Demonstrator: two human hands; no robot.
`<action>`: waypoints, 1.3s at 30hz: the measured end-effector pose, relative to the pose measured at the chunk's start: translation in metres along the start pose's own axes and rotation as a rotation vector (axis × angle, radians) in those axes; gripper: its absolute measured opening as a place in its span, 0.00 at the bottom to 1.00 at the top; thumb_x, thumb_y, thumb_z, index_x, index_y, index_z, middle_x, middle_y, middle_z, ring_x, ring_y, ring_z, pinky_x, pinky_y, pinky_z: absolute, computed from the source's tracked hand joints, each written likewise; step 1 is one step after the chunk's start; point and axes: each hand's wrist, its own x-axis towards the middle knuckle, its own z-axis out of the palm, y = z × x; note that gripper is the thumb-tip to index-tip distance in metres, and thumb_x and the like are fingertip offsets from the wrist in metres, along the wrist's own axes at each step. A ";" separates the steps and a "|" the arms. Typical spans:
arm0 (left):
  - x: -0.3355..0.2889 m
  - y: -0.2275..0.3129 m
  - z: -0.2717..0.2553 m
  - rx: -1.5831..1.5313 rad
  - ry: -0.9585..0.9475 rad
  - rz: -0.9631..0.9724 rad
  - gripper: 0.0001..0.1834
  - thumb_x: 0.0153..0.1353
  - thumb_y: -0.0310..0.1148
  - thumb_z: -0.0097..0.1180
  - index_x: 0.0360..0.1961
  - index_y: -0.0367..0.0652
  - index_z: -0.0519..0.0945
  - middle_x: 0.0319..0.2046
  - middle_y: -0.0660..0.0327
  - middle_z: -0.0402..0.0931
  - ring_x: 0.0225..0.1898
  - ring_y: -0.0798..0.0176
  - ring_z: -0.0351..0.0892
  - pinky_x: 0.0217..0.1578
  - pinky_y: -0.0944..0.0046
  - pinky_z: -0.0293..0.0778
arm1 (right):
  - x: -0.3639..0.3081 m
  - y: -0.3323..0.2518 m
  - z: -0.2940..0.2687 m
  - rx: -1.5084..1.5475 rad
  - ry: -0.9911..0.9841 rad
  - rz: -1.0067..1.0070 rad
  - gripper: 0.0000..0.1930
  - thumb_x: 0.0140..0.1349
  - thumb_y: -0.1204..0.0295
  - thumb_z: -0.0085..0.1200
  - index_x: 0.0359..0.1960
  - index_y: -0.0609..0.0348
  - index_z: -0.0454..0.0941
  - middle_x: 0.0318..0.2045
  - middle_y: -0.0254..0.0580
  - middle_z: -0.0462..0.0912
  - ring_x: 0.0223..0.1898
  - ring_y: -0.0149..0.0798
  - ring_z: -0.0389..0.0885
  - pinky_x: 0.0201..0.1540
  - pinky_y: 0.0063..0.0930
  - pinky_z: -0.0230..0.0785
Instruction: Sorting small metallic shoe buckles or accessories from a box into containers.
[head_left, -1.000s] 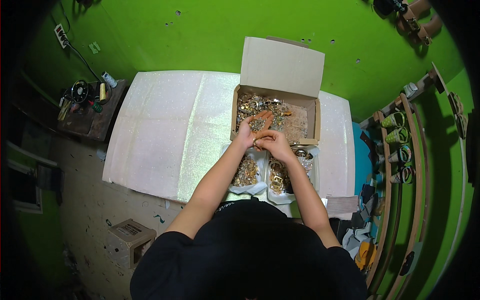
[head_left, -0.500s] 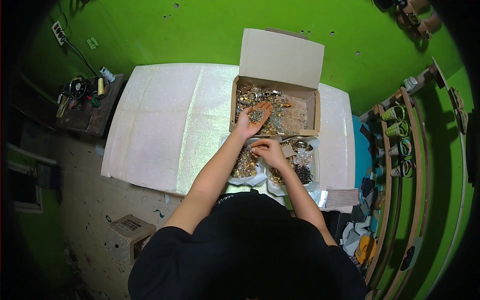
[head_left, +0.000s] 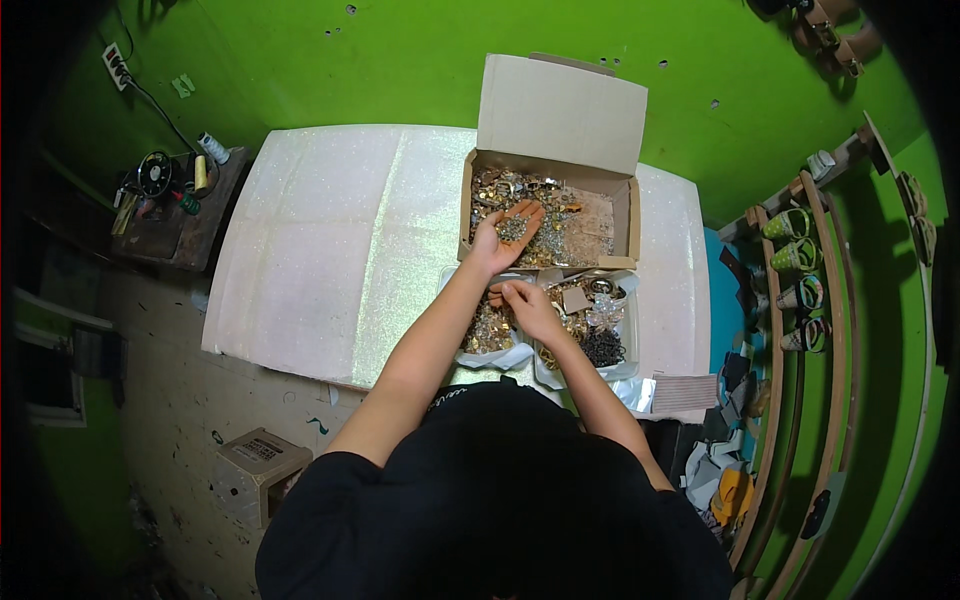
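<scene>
My left hand [head_left: 510, 238] is palm up over the cardboard box [head_left: 629, 225], slightly cupped, with a small heap of silvery pieces [head_left: 514, 229] resting in it. Inside the box lie many small gold and silver metal pieces [head_left: 507, 190], mostly toward its left side. My right hand [head_left: 528, 304] is over the left plastic-lined tub [head_left: 512, 358], thumb and fingers drawn together. Whatever they pinch is too small to make out. Gold-coloured pieces [head_left: 487, 335] fill that tub. Beside it, the right tub [head_left: 633, 325] holds dark pieces [head_left: 603, 347], clear ones and a small beige card [head_left: 576, 299].
A pale shimmering sheet [head_left: 300, 250] covers the table. The box lid [head_left: 562, 110] stands up against the green wall. At the right are a striped pad [head_left: 684, 395] and a wooden rack [head_left: 775, 400] with sandals. A side table [head_left: 185, 235] with thread spools is at the left.
My right hand has shifted a little to the left over the left tub, uncovering more of the right tub. My left hand stays almost still above the box with the pieces.
</scene>
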 end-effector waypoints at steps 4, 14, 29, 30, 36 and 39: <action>-0.002 0.001 0.000 0.006 0.021 0.014 0.22 0.61 0.35 0.21 0.43 0.28 0.64 0.43 0.45 0.64 0.49 0.50 0.65 0.46 0.58 0.70 | -0.006 -0.022 0.002 0.110 -0.099 -0.026 0.12 0.57 0.69 0.44 0.29 0.67 0.76 0.24 0.42 0.78 0.29 0.28 0.74 0.34 0.21 0.65; -0.002 -0.003 0.001 0.216 0.027 0.022 0.20 0.60 0.36 0.26 0.42 0.33 0.67 0.41 0.51 0.68 0.49 0.57 0.66 0.50 0.60 0.64 | 0.045 -0.066 -0.039 -0.723 0.165 -0.422 0.09 0.47 0.76 0.50 0.32 0.64 0.74 0.32 0.49 0.74 0.33 0.47 0.73 0.38 0.31 0.65; 0.012 0.006 -0.028 0.175 0.201 0.037 0.09 0.58 0.36 0.37 0.30 0.45 0.68 0.25 0.65 0.70 0.27 0.69 0.71 0.31 0.69 0.71 | 0.087 -0.047 -0.035 -1.056 0.212 -0.467 0.05 0.44 0.74 0.52 0.24 0.61 0.74 0.29 0.46 0.71 0.33 0.47 0.73 0.34 0.38 0.68; 0.012 0.008 -0.031 0.164 0.166 0.035 0.09 0.58 0.36 0.36 0.31 0.44 0.68 0.27 0.63 0.71 0.28 0.66 0.71 0.34 0.65 0.71 | 0.087 -0.048 -0.035 -1.056 0.208 -0.465 0.05 0.44 0.74 0.52 0.24 0.61 0.74 0.29 0.46 0.71 0.33 0.47 0.73 0.34 0.38 0.68; 0.015 0.009 -0.033 0.100 0.191 0.017 0.10 0.59 0.37 0.36 0.33 0.43 0.67 0.31 0.59 0.69 0.32 0.62 0.71 0.37 0.62 0.71 | 0.090 -0.051 -0.042 -0.758 0.256 -0.502 0.06 0.45 0.77 0.51 0.27 0.63 0.75 0.24 0.50 0.74 0.28 0.48 0.73 0.32 0.33 0.67; 0.013 0.010 -0.036 0.153 0.238 0.032 0.10 0.58 0.37 0.37 0.34 0.42 0.66 0.32 0.58 0.68 0.34 0.61 0.70 0.37 0.63 0.71 | 0.087 -0.055 -0.041 -0.650 0.284 -0.414 0.05 0.45 0.78 0.51 0.25 0.64 0.76 0.22 0.49 0.76 0.25 0.44 0.75 0.31 0.33 0.67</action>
